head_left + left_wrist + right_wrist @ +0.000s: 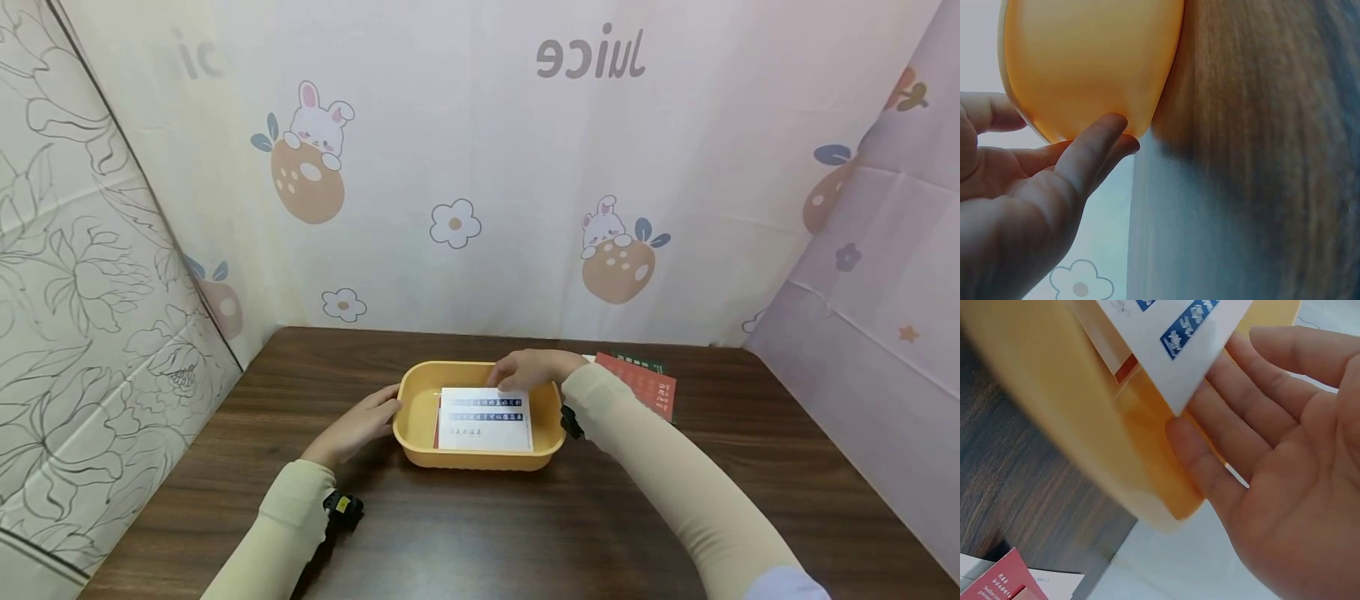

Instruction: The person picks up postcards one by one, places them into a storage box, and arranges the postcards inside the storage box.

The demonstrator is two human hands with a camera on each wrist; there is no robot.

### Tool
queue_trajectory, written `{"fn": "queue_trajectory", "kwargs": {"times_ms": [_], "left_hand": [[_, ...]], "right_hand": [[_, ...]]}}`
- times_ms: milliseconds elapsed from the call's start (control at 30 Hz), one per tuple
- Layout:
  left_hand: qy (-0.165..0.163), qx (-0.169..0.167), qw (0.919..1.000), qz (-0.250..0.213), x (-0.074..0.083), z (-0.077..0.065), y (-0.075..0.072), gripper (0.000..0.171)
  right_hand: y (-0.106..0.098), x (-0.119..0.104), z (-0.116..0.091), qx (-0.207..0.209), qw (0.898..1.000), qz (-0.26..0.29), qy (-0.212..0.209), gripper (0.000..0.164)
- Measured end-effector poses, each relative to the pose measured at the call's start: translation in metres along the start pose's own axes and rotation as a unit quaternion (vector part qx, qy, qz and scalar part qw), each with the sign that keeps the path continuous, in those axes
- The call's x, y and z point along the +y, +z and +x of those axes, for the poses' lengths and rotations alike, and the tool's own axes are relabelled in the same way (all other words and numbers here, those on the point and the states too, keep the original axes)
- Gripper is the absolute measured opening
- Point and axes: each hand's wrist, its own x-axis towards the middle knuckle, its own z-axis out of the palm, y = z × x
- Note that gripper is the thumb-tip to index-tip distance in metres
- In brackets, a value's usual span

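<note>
A shallow yellow plastic basin [480,460] stands on the dark wooden table. Inside lies a white card [487,429] with blue printed bands of writing, on top of another card with a red edge [1125,369]. My left hand [363,421] holds the basin's left end; in the left wrist view several fingertips [1107,128] press its outer wall and one digit reaches behind the rim. My right hand [528,369] is over the basin's far right side. In the right wrist view its fingers [1235,412] extend loosely beside the white card's edge, with the thumb apart from it.
Right of the basin, partly behind my right forearm, lie a red card [645,387], a green card [637,363] and a white one. A patterned curtain [480,167] hangs behind the table's far edge, with more cloth along both sides.
</note>
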Motion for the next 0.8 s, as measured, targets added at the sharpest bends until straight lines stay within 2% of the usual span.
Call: {"fn": "queue_trajectory", "kwargs": {"times_ms": [400, 600, 800], "left_hand": [[-0.003, 0.001, 1.0000, -0.001, 0.000, 0.000, 0.000, 0.053], [-0.002, 0.003, 1.0000, 0.000, 0.000, 0.000, 0.000, 0.053], [-0.005, 0.005, 1.0000, -0.001, 0.001, 0.000, 0.001, 0.053]], "right_hand": [[-0.007, 0.003, -0.009, 0.012, 1.000, 0.009, -0.022, 0.035], [-0.011, 0.007, -0.014, 0.020, 0.999, 0.036, -0.035, 0.037], [-0.016, 0.017, -0.022, 0.047, 0.995, 0.071, -0.042, 0.037]]}}
